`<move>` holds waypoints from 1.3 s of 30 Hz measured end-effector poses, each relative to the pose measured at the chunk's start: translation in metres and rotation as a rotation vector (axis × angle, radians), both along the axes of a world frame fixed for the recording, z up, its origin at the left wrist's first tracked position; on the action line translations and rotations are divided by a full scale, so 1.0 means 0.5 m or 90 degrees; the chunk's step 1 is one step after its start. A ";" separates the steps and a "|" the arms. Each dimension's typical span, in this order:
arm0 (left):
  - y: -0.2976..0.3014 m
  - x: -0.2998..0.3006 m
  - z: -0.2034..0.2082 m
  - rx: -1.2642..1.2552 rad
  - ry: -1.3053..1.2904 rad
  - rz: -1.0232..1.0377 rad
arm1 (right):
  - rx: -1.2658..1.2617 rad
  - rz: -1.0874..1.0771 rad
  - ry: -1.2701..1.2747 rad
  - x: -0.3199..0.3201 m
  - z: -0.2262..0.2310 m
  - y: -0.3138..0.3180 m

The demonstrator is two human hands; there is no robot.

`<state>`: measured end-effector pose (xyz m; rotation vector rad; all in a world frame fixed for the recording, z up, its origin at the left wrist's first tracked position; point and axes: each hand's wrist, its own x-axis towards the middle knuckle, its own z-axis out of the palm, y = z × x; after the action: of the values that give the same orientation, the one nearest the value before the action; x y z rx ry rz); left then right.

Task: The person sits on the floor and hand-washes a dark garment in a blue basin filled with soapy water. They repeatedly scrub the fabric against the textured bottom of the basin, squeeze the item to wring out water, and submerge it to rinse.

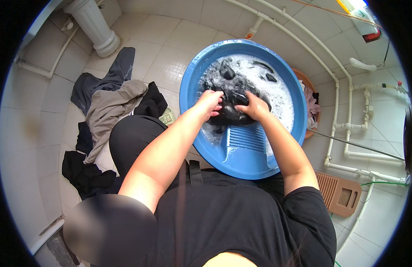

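Note:
A round blue basin [191, 71] of foamy water stands before me, with a ribbed washboard [246, 139] built into its near side. Black wet clothing [232, 116] lies bunched in the suds above the ribs, and darker folds poke up farther back. From the left, my left hand [208, 105] reaches into the cloth with its fingers curled against it. Opposite it, my right hand [255, 107] grips the same bunch, thumb toward the middle and the other fingers partly hidden by cloth. The exact kind of garment cannot be made out.
Grey and black clothes [112, 100] are heaped on the tiled floor at left, near a white pedestal [95, 31]. Behind the basin's right side sits an orange tub [316, 120] of laundry. A brown washboard [341, 194] and white pipes [338, 111] are at right.

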<state>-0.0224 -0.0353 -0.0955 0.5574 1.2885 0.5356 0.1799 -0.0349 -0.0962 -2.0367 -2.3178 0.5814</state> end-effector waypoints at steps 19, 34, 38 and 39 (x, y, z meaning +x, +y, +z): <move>0.015 0.001 0.030 -0.088 -0.528 0.199 | -0.087 -0.285 1.074 -0.049 0.202 0.056; 0.023 0.054 -0.078 0.150 0.197 0.334 | -0.035 0.249 -0.154 -0.106 -0.064 0.094; 0.035 0.044 -0.076 0.287 0.129 0.310 | 0.003 -0.075 -0.010 -0.117 -0.052 0.116; 0.034 0.055 -0.061 0.281 0.060 0.317 | 0.040 -0.169 0.009 -0.120 -0.067 0.114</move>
<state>0.0050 -0.0182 -0.1261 0.6279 1.4103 1.2395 0.1199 0.0220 -0.1296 -2.2492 -1.9828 0.5012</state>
